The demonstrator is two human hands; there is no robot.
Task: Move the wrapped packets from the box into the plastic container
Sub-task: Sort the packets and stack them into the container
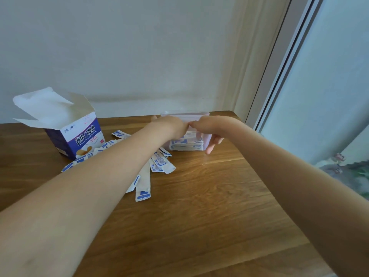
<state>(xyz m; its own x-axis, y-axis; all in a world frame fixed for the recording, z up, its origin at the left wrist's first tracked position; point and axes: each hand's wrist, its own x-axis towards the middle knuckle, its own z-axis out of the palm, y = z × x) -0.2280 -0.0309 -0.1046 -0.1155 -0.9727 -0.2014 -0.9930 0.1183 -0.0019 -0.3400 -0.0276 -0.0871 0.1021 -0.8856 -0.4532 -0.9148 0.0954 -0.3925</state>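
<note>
Wooden table (209,196): carries everything.
Container (206,136): under both hands, stacked packets (186,145) inside.
Left hand (169,124): fingers hidden, grip unclear.
Right hand (207,128): fingers loosely down the container's side.
Loose packets (159,162): below left fingers, forearm covering some.
Box (77,136): open, far left.

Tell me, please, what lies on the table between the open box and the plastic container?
In the head view, loose wrapped packets lie scattered on the table between the box and the plastic container, and the left forearm crosses above them.
</note>
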